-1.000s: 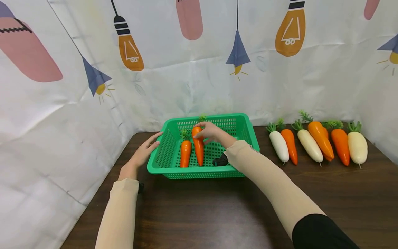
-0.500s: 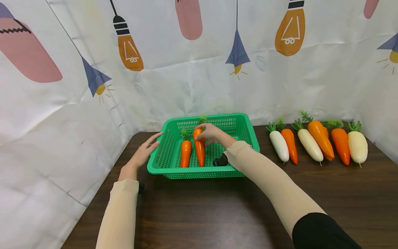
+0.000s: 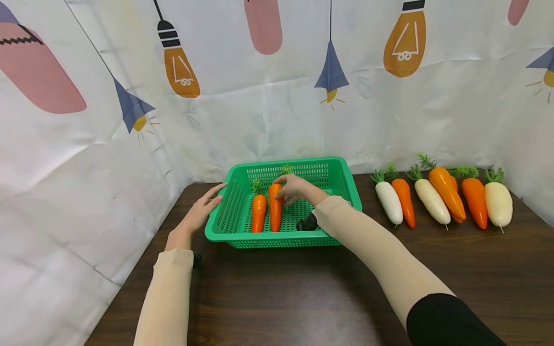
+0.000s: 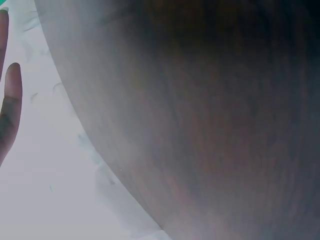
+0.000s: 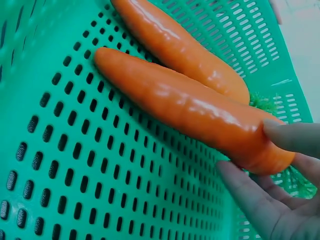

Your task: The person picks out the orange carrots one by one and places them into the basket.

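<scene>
A green plastic basket with slotted walls stands on the table. Inside it my right hand holds an orange carrot near its leafy end, tip toward me. The right wrist view has the thumb on top of this carrot and the fingers around its thick end. Alongside on the left lies a second carrot, its green leaves at the far end. My left hand is at the basket's left rim with fingers extended; the left wrist view catches only two fingers at its left edge.
On the right of the table lies a row of white radishes and carrots, leaves pointing away. A printed curtain hangs behind and to the left. The dark wooden table extends in front of the basket.
The carrot in my right hand has shifted slightly: its top end moved a little right and toward me, its tip a little left. The left hand and basket have stayed put.
</scene>
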`<state>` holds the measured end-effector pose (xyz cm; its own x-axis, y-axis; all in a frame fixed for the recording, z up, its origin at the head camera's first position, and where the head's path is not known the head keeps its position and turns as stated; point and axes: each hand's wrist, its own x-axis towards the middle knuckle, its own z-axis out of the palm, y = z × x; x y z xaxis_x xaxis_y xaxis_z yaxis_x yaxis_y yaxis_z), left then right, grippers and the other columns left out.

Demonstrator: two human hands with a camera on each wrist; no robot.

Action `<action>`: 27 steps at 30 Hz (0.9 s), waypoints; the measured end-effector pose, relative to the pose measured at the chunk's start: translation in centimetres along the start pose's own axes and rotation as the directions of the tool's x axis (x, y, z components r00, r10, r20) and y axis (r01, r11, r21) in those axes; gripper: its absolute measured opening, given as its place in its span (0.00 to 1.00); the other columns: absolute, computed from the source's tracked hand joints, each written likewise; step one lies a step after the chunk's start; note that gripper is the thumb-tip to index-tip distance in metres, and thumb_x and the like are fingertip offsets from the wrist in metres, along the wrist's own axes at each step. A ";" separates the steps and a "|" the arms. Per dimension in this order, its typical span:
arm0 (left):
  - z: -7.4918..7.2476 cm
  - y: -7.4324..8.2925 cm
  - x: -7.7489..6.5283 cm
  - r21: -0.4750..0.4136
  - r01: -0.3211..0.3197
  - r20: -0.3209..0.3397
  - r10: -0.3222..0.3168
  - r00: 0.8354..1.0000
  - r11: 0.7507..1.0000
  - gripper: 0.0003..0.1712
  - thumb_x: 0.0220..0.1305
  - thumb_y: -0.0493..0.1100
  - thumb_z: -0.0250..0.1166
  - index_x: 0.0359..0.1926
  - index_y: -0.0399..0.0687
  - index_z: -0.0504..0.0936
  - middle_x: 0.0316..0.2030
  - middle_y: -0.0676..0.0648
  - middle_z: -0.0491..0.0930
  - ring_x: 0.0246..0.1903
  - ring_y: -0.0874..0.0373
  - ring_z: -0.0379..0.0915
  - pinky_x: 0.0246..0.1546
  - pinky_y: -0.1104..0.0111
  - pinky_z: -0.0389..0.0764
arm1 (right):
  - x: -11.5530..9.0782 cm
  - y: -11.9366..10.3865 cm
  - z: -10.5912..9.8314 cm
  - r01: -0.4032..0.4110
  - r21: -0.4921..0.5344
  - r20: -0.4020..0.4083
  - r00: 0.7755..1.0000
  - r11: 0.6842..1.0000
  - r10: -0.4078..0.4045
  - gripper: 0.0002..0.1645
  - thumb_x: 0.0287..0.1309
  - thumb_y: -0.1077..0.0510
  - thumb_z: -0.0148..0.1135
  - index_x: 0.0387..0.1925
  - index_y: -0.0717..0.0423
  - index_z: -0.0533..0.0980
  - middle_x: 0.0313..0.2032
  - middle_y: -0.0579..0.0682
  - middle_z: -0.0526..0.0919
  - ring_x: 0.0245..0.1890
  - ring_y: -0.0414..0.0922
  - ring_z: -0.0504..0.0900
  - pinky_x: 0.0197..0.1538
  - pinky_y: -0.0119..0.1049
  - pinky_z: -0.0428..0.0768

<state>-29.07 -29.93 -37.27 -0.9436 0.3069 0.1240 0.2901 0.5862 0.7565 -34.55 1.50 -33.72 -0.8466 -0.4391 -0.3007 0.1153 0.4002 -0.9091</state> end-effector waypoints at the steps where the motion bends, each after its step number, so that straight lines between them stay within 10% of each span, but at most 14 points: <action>1: 0.0 0.0 0.0 -0.001 -0.001 0.002 0.001 1.000 1.000 0.33 0.84 0.56 0.44 0.83 0.58 0.53 0.80 0.38 0.44 0.72 0.26 0.51 0.64 0.28 0.55 | 0.0 0.0 -0.1 -0.007 -0.019 0.009 1.000 1.000 0.007 0.35 0.69 0.70 0.62 0.74 0.59 0.66 0.63 0.67 0.73 0.58 0.63 0.79 0.54 0.50 0.84; 13: 0.1 0.0 0.1 -0.013 0.004 0.001 -0.004 1.000 1.000 0.33 0.84 0.56 0.44 0.82 0.57 0.53 0.81 0.39 0.43 0.72 0.27 0.50 0.65 0.28 0.54 | -0.1 0.4 -0.3 -0.065 -0.253 0.141 0.985 0.965 0.104 0.35 0.72 0.63 0.62 0.76 0.58 0.63 0.64 0.64 0.73 0.53 0.60 0.83 0.51 0.47 0.86; 27: 0.1 0.1 0.0 -0.011 0.002 -0.002 -0.002 1.000 1.000 0.33 0.84 0.56 0.44 0.83 0.57 0.53 0.80 0.38 0.43 0.72 0.27 0.51 0.64 0.27 0.55 | 0.0 0.6 -0.2 -0.023 -0.329 0.108 0.992 0.944 0.062 0.33 0.71 0.60 0.65 0.72 0.59 0.66 0.65 0.63 0.72 0.50 0.58 0.85 0.53 0.46 0.85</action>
<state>-29.06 -29.77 -37.27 -0.9445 0.3045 0.1232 0.2861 0.5786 0.7638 -34.57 1.87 -34.25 -0.7766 -0.4980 -0.3858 -0.0428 0.6527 -0.7565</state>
